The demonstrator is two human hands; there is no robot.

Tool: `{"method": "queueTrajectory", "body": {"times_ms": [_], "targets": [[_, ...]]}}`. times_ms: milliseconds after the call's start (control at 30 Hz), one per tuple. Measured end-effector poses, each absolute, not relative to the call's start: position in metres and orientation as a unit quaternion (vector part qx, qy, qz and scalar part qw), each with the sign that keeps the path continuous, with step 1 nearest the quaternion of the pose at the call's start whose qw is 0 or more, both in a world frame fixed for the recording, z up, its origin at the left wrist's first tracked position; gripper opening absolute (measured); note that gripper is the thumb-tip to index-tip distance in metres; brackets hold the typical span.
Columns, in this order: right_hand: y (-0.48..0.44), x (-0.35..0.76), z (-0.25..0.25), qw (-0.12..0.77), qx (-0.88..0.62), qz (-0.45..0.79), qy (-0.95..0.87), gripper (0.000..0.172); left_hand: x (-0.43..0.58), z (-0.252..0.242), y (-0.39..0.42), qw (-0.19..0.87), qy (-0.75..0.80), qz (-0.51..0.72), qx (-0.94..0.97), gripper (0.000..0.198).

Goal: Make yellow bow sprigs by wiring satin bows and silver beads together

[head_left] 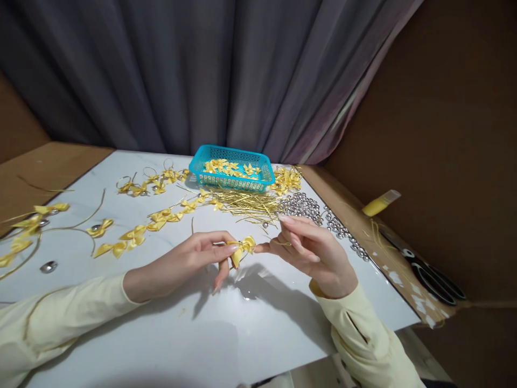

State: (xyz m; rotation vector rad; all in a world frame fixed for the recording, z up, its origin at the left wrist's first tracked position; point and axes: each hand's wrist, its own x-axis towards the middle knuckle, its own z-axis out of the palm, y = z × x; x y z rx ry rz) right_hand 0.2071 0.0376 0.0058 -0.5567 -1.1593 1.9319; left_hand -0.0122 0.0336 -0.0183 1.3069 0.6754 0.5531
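Note:
A yellow ribbon bow (243, 249) is pinched between the thumb and fingers of my left hand (202, 256), above the white table board. Just right of it is my right hand (313, 248), its thumb and index finger pressed together and a thin gold cord (281, 242) running from its fingers toward the bow. The index tip or another finger of that hand reaches close to the bow's right edge; whether it touches cannot be made out. Behind my hands lie a heap of gold cord pieces (246, 202) and a pile of silver beads (301, 206).
A turquoise basket (232, 184) holding yellow bows stands at the back. Several bows (161, 217) lie at the left, some with cords. Black scissors (432, 277) and a yellow tube (381, 203) lie on the right edge. A loose silver piece (49, 267) sits far left.

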Motion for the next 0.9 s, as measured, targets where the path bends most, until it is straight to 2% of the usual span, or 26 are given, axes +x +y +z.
{"method": "queueTrajectory", "body": {"times_ms": [200, 533, 733, 900], "targets": [[0.037, 0.208, 0.005, 0.403, -0.196, 0.764, -0.463, 0.045, -0.011, -0.019, 0.032, 0.692, 0.304, 0.253, 0.603, 0.022], [0.028, 0.206, 0.008, 0.375, -0.209, 0.722, -0.543, 0.042, -0.011, -0.018, 0.028, 0.593, 0.334, 0.263, 0.684, 0.023], [0.013, 0.212, 0.018, 0.354, -0.316, 0.605, -0.639, 0.038, -0.013, -0.021, 0.028, 0.56, 0.344, 0.261, 0.707, 0.025], [0.003, 0.212, 0.041, 0.368, -0.347, 0.519, -0.689, 0.04, -0.012, -0.018, 0.028, 0.537, 0.341, 0.243, 0.733, 0.032]]}}
